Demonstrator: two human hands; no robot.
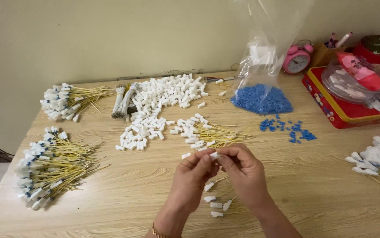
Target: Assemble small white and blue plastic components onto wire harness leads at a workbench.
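Two hands are working together at centre of bench (pixel 313 185), just in front of the camera. Left hand (pixel 193 176) and right hand (pixel 243 169) are meeting at fingertips, both pinching one small white connector (pixel 213 155) betw. thumbs and forefingers. Both hands are closed on it; connector is sitting above bench surface, not touching it. Wire attachment at connector: cannot tell, fingers are covering it.

Layout, ref. positions:
- Directly below hands: several loose white pieces (pixel 216 205) w/ short yellow leads are lying on bench.
- Just beyond hands: small bunch of yellow wires w/ white ends (pixel 205 132) is lying flat.
- Further back, centre: large heap of loose white connectors (pixel 163 94), spreading toward hands.
- Beside heap, left: grey wire bundles (pixel 124 101).
- Left side: two piles of finished yellow wires, white-and-blue ends, one near edge (pixel 51 167), one further back (pixel 69 100).
- Right edge: another white-ended pile (pixel 379 156), partly out of view.
- Back right: clear plastic bag (pixel 265 57) holding blue pieces (pixel 261 99); scattered blue pieces (pixel 289 128) are lying near it.
- Behind bag: pink alarm clock (pixel 297 58); red tin (pixel 339 108) w/ clear container (pixel 353 79) on top.
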